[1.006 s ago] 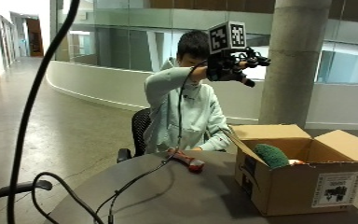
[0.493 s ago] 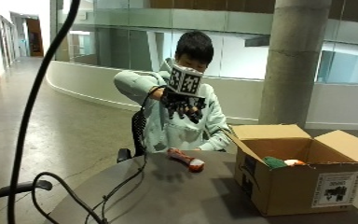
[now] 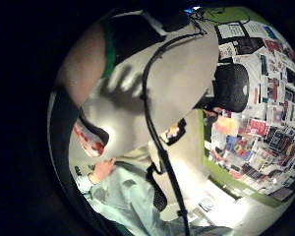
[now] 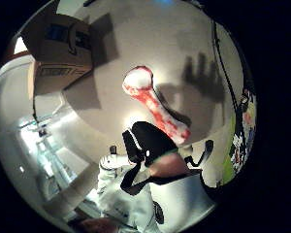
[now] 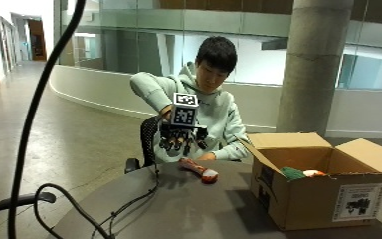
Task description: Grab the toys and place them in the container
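Note:
A red and white bone-shaped toy [image 5: 199, 170] lies on the grey round table [image 5: 197, 209], left of the cardboard box [image 5: 317, 191]. My gloved right hand [image 5: 181, 139] hangs above and slightly left of the toy, fingers spread and pointing down, holding nothing. The thumb side palm view shows the bone toy [image 4: 155, 104] below the palm, with the hand's spread shadow beside it and the box [image 4: 58, 48] further off. In the little finger side view one end of the toy [image 3: 91, 142] shows next to the person's bare left hand [image 3: 103, 169]. A green toy [image 5: 296, 173] sits inside the box.
The box's flaps stand open toward the toy and outward. Black cables [image 5: 131, 204] trail from the hand across the table's left part. The bare left hand rests at the table's far edge behind the toy. An office chair [image 5: 148, 144] stands behind the person.
The hand has swung from high over the box down and left, and now hovers just above the bone toy. The toy has not moved.

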The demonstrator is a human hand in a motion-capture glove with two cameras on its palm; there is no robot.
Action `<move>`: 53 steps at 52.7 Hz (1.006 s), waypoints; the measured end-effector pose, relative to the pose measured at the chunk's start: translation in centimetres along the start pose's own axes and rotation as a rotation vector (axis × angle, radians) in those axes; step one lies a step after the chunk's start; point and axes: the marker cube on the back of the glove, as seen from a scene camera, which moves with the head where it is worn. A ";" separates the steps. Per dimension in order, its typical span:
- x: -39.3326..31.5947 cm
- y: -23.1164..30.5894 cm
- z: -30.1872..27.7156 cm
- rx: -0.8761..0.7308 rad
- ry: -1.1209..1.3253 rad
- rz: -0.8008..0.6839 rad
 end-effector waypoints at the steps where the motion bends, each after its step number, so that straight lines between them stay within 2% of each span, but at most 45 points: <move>1: -0.2 0.0 0.4 -0.003 0.006 -0.003; 12: -2.7 0.6 4.9 -0.047 0.142 -0.086; 32: -4.3 -0.7 8.2 0.114 0.085 -0.242; 42: -4.6 -0.6 7.6 0.153 0.021 -0.372; 53: -5.1 0.7 3.3 0.273 -0.042 -0.470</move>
